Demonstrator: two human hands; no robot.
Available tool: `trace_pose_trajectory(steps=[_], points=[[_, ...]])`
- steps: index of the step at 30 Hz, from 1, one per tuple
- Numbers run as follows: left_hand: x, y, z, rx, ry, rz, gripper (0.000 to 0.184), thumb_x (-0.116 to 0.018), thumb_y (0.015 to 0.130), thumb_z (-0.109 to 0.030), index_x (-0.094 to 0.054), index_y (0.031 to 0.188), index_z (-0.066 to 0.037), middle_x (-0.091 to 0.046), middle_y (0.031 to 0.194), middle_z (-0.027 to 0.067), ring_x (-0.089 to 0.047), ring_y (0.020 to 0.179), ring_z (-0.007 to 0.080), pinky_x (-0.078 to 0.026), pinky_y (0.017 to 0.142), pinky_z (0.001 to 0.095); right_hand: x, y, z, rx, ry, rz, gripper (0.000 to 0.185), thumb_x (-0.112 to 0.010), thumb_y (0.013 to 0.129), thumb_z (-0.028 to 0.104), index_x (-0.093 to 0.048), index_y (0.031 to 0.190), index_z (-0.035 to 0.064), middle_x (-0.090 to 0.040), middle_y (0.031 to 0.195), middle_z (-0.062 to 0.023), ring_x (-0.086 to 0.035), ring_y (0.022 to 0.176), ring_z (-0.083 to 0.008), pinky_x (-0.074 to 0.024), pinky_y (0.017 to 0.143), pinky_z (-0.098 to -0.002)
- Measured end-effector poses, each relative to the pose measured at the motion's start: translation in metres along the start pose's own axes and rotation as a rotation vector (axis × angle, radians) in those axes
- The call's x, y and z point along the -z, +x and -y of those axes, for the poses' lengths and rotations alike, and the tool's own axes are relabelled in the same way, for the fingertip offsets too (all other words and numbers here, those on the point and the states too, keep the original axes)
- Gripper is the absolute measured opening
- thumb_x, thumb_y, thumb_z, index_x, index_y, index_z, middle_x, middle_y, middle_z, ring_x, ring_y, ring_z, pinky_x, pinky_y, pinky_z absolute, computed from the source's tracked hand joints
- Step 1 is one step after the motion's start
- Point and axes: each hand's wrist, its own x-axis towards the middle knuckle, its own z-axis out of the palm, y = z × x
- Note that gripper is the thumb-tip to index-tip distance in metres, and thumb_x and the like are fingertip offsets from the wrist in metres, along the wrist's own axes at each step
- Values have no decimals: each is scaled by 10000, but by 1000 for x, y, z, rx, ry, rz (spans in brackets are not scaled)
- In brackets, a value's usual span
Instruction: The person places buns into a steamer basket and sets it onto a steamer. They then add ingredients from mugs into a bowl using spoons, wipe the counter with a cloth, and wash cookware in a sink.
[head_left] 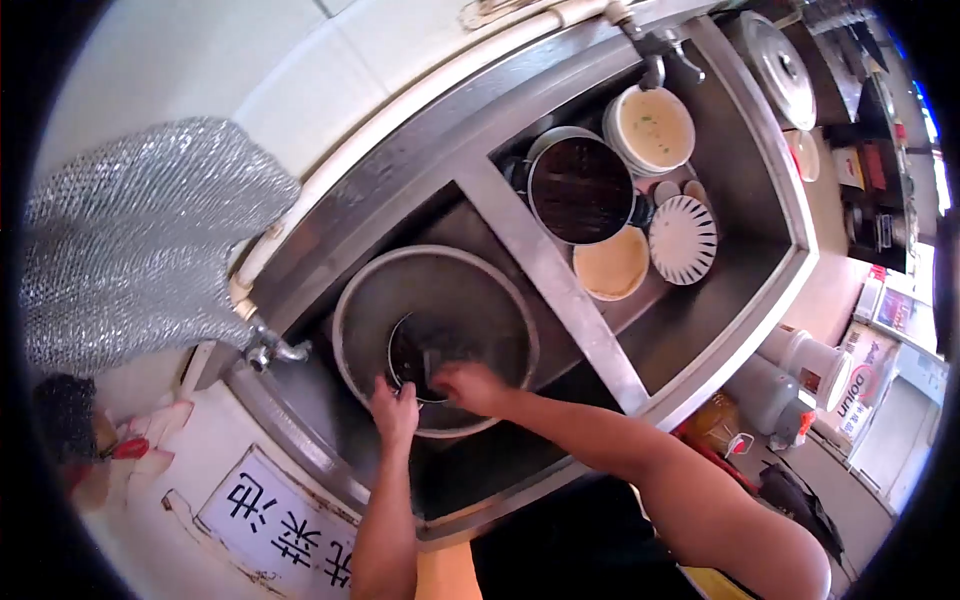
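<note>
A large round metal basin (pixel 345 300) sits in the left sink compartment, with murky liquid inside. A dark round bowl or pan (pixel 405 345) is tilted within it, partly lost in the liquid. My left hand (pixel 396 402) is closed on the near rim of this dark vessel. To its right, my right hand (pixel 472 387) is closed over the vessel's inside. A small greyish piece shows by its fingertips, but what it is cannot be made out.
The right compartment holds a dark pot (pixel 580 190), a white tub (pixel 650 130), a tan-filled bowl (pixel 611 263) and a striped plate (pixel 683 240). A metal divider (pixel 560 285) separates the compartments. Taps (pixel 655 60) (pixel 275 348) stand at the back and left.
</note>
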Motion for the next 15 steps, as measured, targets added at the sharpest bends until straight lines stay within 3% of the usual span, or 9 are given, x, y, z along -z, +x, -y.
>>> trace_pose_trajectory(steps=[2, 4, 6, 8, 9, 11, 13, 14, 15], points=[[14, -9, -24, -39, -19, -44, 398, -670, 877, -217, -622, 1148, 70, -720, 934, 251, -712, 922, 409, -528, 814, 478, -5, -4, 21, 364, 223, 34, 360, -644, 851, 99, -671, 1208, 58, -608, 1161, -201, -611, 1073, -413, -526, 923, -465], [29, -11, -34, 10, 13, -11, 367, -659, 898, -235, -639, 1116, 59, -718, 915, 249, -711, 898, 413, -529, 796, 480, -6, 6, 28, 400, 208, 86, 379, -630, 876, 134, -670, 1240, 33, -612, 1268, -196, -589, 1191, -405, -499, 1011, -460], [44, -19, -46, 69, 47, 23, 344, -648, 919, -254, -655, 1083, 48, -717, 895, 247, -710, 874, 417, -531, 778, 481, 0, 31, 20, 727, -285, 19, 369, -624, 882, 180, -685, 1229, 69, -601, 1313, -150, -592, 1183, -368, -502, 998, -471], [53, -27, -61, 80, 58, 83, 395, -612, 988, -317, -642, 1087, 64, -708, 843, 228, -708, 803, 384, -526, 726, 460, 31, 46, 31, 439, -449, -8, 322, -614, 890, 222, -715, 1170, 100, -603, 1334, -117, -594, 1178, -329, -506, 988, -483], [51, -21, -46, 37, 85, 47, 383, -620, 977, -305, -642, 1042, 72, -705, 806, 215, -693, 732, 389, -521, 703, 474, 32, 40, 31, 444, -444, -8, 322, -614, 890, 222, -715, 1170, 100, -603, 1334, -117, -594, 1178, -329, -506, 988, -483], [56, -21, -39, -56, 128, -51, 360, -621, 975, -287, -643, 1028, 68, -704, 796, 199, -688, 700, 360, -523, 684, 462, 38, 30, 30, 199, -518, -254, 270, -622, 886, 234, -736, 1099, 113, -646, 1243, -109, -624, 1132, -323, -513, 968, -502], [59, -19, -38, -127, 144, -178, 306, -614, 973, -242, -656, 1032, 55, -698, 767, 150, -670, 651, 260, -527, 642, 419, 23, 12, 42, 151, -422, -118, 252, -637, 880, 222, -739, 1080, 106, -664, 1165, -116, -645, 1072, -331, -523, 945, -498], [61, -18, -38, -126, 144, -184, 306, -614, 973, -242, -656, 1032, 55, -698, 767, 150, -670, 651, 260, -527, 642, 419, 12, 2, 46, 85, -325, 21, 234, -653, 874, 210, -741, 1061, 100, -681, 1088, -122, -665, 1012, -338, -533, 921, -494], [61, -19, -37, -19, 64, -136, 315, -628, 947, -238, -657, 1069, 50, -709, 824, 198, -686, 713, 338, -537, 688, 451, 10, 4, 61, 273, -58, -98, 209, -689, 855, 190, -723, 1029, 79, -676, 965, -153, -681, 925, -362, -554, 853, -486]])
